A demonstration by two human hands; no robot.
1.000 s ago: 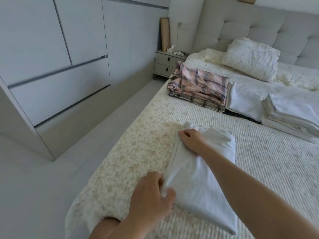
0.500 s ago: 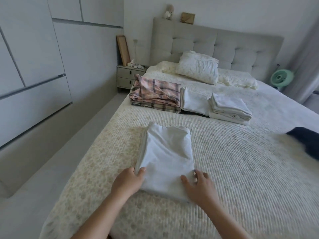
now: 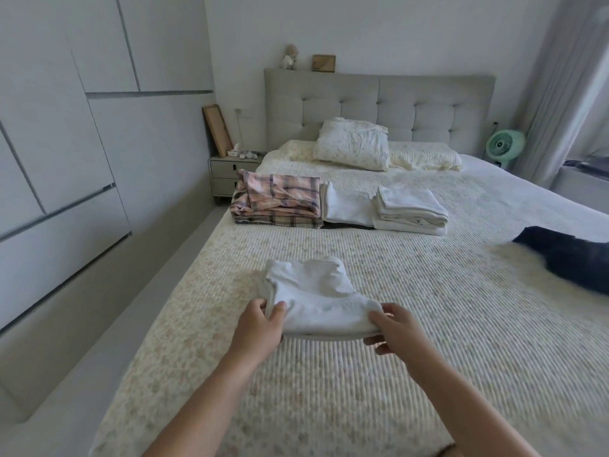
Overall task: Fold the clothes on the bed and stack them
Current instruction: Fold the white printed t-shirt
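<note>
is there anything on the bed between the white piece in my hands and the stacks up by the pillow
Nothing visible. Both hands, left and right, grip the folded white garment, and the bedspread between it and the white stacks lies bare. The dark garment is off to the right.

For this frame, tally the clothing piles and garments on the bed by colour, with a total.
White: 3, namely the folded white garment held by left hand and right hand, the middle white pile, and the right white stack.
Pink plaid: 1, the plaid pile.
Dark: 1, the dark garment.
Total: 5
</note>
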